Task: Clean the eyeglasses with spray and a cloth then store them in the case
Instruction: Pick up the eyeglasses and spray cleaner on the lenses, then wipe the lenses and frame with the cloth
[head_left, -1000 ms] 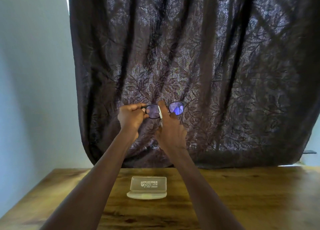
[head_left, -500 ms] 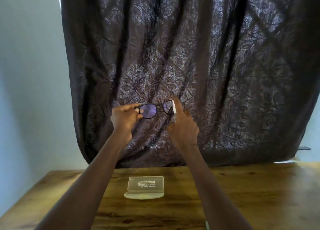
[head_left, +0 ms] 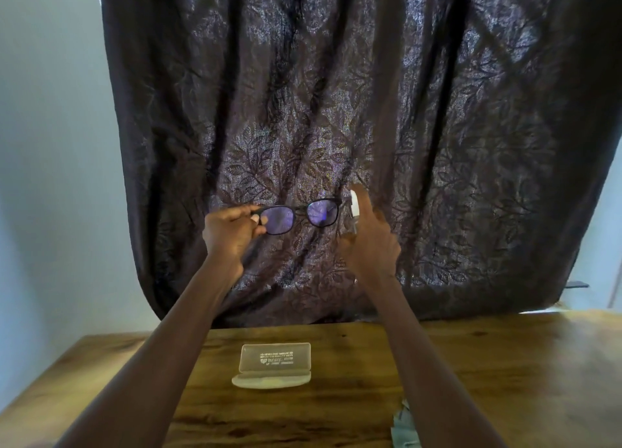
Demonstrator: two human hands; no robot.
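Observation:
Black-framed eyeglasses (head_left: 300,214) with bluish lenses are held up in front of the curtain, lenses facing me. My left hand (head_left: 230,233) pinches their left end between thumb and fingers. My right hand (head_left: 370,242) grips a small spray bottle (head_left: 354,212) with a white top, just right of the glasses, index finger raised over the top. An open translucent eyeglass case (head_left: 273,366) stands on the wooden table (head_left: 505,363), lid upright. A pale cloth (head_left: 405,427) lies near the table's front edge, partly hidden by my right forearm.
A dark leaf-patterned curtain (head_left: 370,110) hangs behind the table. A pale wall (head_left: 50,144) is on the left. The table's left edge runs diagonally at the lower left.
My right hand with the spray bottle has moved from in front of the glasses' bridge to beyond their right lens. Both lenses are now uncovered. The view has tilted down a little.

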